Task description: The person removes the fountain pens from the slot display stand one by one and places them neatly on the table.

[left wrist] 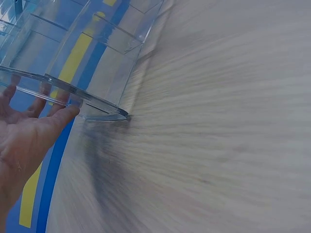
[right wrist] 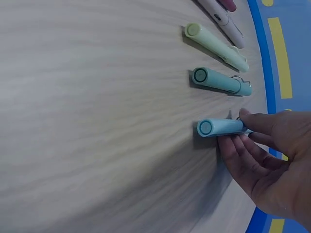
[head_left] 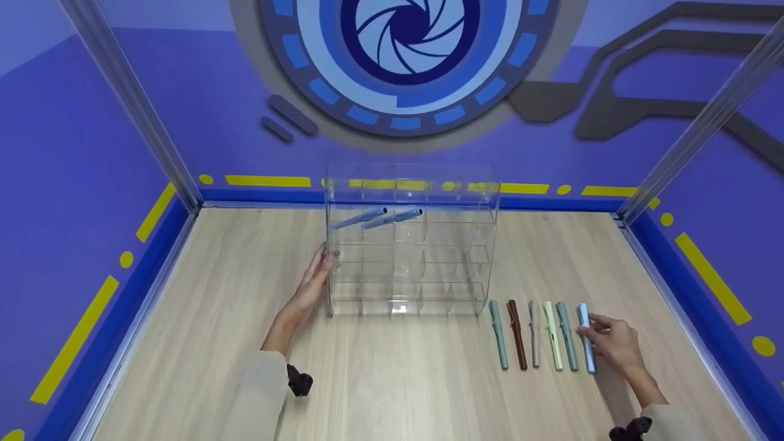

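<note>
A clear acrylic pen rack (head_left: pixel 407 294) with rows of compartments stands on the table. My left hand (head_left: pixel 312 285) holds its left side, the thumb at the edge and the fingers (left wrist: pixel 36 107) spread along the side panel. Two blue pens (head_left: pixel 361 217) lie slanted in upper left compartments of the rack. On the right, my right hand (head_left: pixel 615 344) pinches a light blue pen (right wrist: pixel 221 127) between thumb and fingers near its clip end. That pen is at the right end of a row, beside a teal pen (head_left: pixel 567 337).
Left of the teal pen lie a pale green pen (head_left: pixel 552 337), a grey pen (head_left: pixel 535 335), a dark red pen (head_left: pixel 517 335) and another teal pen (head_left: pixel 498 335). Blue printed walls (head_left: pixel 153 110) and metal posts (head_left: pixel 128 104) enclose the wooden table (head_left: pixel 392 380).
</note>
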Demonstrator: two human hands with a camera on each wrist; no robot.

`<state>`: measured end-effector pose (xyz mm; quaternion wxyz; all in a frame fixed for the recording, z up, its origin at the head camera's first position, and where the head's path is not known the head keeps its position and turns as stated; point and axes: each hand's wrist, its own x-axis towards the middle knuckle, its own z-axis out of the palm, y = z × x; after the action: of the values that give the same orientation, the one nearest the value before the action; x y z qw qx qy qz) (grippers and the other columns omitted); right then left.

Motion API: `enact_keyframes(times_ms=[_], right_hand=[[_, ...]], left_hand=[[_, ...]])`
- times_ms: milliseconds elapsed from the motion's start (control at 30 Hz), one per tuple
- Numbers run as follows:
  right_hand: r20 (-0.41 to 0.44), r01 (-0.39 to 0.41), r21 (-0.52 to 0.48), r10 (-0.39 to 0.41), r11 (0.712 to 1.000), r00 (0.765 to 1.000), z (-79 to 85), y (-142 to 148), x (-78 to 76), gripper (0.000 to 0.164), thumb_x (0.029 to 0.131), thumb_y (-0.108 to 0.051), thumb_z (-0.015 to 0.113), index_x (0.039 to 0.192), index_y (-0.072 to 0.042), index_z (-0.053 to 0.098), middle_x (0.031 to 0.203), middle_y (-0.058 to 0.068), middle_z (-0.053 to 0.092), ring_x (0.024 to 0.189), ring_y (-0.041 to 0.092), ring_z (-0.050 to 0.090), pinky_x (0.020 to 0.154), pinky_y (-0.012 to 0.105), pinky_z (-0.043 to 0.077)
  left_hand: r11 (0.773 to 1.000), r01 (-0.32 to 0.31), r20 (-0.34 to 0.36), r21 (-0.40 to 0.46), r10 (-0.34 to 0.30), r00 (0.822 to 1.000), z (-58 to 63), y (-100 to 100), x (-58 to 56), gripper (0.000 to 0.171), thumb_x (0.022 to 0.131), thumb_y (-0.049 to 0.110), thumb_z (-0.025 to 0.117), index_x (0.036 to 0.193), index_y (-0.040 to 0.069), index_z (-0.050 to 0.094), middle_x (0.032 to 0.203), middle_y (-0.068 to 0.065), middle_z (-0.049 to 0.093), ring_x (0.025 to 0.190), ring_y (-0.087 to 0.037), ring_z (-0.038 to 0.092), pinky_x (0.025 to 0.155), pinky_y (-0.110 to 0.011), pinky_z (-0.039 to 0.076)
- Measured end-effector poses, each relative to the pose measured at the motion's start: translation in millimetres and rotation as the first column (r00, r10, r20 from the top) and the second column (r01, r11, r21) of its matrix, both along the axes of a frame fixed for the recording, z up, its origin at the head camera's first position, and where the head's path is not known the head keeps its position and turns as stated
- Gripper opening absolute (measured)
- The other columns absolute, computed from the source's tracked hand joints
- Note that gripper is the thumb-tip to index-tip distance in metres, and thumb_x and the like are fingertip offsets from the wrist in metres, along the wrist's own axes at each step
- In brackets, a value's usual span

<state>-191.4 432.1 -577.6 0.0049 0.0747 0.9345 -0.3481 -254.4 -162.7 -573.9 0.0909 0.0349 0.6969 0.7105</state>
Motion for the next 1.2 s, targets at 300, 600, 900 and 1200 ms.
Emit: enact_keyframes(times_ms=[300, 600, 900, 1200], right_hand=[[-0.020, 0.022, 0.069, -0.021, 0.997, 1.000, 0.8, 1, -1.7, 0.048, 0.095, -0.012, 0.071, 0.132, 0.015, 0.058, 0.103, 0.031, 0.068, 0.072, 0.014, 0.062, 0.051, 0.018, 0.051], [0.007, 0.010, 0.095, -0.011, 0.995, 1.000, 0.4, 0, -3.6, 0.046, 0.095, -0.011, 0.068, 0.131, 0.015, 0.057, 0.102, 0.030, 0.068, 0.074, 0.017, 0.059, 0.052, 0.020, 0.045], [0.041, 0.011, 0.062, -0.014, 0.998, 0.999, -1.7, -5, -3.4, 0.049, 0.098, -0.014, 0.067, 0.136, 0.015, 0.054, 0.107, 0.034, 0.067, 0.076, 0.018, 0.063, 0.054, 0.019, 0.050], [0.039, 0.056, -0.018, -0.056, 0.998, 0.998, 12.5, -1, -1.0, 0.049, 0.103, -0.020, 0.061, 0.136, 0.015, 0.052, 0.112, 0.036, 0.065, 0.075, 0.017, 0.067, 0.054, 0.024, 0.056]], left_hand=[[1.000, 0.001, -0.015, -0.001, -0.001, 1.000, 2.6, 1, -2.0, 0.063, 0.113, 0.042, 0.030, 0.166, 0.020, 0.003, 0.170, -0.013, 0.022, 0.159, -0.036, 0.017, 0.131, -0.055, 0.006], [1.000, 0.019, -0.014, -0.013, -0.019, 1.000, 2.0, -1, -1.5, 0.064, 0.113, 0.042, 0.031, 0.166, 0.020, 0.003, 0.171, -0.012, 0.021, 0.159, -0.035, 0.019, 0.131, -0.054, 0.004], [1.000, 0.018, 0.003, 0.007, -0.018, 1.000, -2.3, -5, 0.0, 0.064, 0.112, 0.044, 0.034, 0.166, 0.024, 0.006, 0.171, -0.009, 0.023, 0.159, -0.033, 0.019, 0.131, -0.052, 0.005], [1.000, 0.024, 0.021, -0.006, -0.024, 0.999, 0.2, -1, 1.9, 0.068, 0.111, 0.049, 0.032, 0.166, 0.025, 0.001, 0.173, -0.007, 0.016, 0.161, -0.031, 0.011, 0.132, -0.050, 0.002]])
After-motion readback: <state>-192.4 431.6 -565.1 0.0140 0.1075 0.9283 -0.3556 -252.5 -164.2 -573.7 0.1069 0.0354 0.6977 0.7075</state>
